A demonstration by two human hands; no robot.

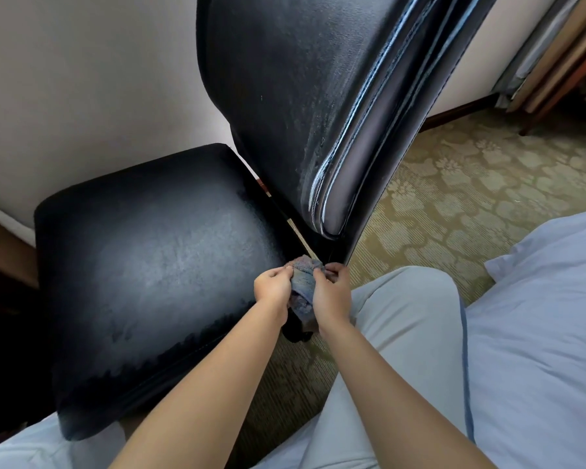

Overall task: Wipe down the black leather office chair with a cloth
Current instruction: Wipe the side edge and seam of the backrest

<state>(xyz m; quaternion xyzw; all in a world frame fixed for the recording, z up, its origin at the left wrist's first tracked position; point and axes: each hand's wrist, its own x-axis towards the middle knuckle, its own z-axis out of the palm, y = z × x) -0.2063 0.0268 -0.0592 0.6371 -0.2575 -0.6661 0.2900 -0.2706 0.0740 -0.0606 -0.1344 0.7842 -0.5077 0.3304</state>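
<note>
The black leather chair fills the view: its seat lies at left with damp wipe marks, and its tall backrest rises at centre, streaked with moisture along a seam. A small bluish-grey cloth is bunched between both hands, just off the seat's right rear corner near the foot of the backrest. My left hand grips the cloth's left side. My right hand pinches its right side. Part of the cloth hangs down behind my hands.
A white wall stands behind the chair. Patterned beige carpet covers the floor at right. White bedding lies at the lower right, and my pale trouser leg is under my right arm. Wooden furniture stands far right.
</note>
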